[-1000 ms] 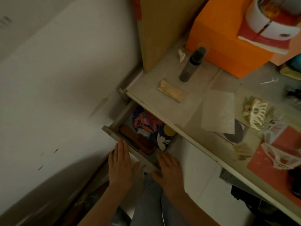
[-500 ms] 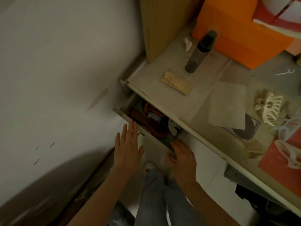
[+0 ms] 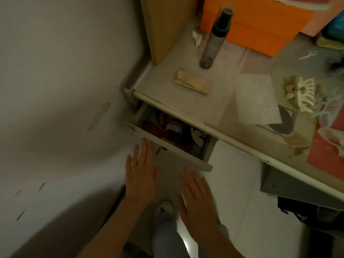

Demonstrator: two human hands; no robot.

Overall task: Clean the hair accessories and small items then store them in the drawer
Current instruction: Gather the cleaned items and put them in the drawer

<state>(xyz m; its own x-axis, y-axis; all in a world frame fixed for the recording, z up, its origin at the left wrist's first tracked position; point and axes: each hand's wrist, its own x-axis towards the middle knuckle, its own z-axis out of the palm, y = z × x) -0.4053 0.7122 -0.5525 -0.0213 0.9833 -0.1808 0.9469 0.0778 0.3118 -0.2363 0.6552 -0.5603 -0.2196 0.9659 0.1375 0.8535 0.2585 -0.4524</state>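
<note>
Wood drawer (image 3: 168, 146) is only part open w/ stuff inside, but the cream hair claw (image 3: 302, 95) etc. sit on the desk (image 3: 167, 86), so storing looks far from done imo. Left hand (image 3: 141, 174) and right hand (image 3: 197, 198) are both flat, fingers straight, holding nothing.

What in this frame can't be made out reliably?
- Drawer contents, head view: mostly hidden under the desk top; dim.
- Red item, head view: cut off by the top edge.
- Right hand, head view: motion-blurred; contact with the drawer front unclear.
- Clear clip, head view: cut off at the right edge.
</note>
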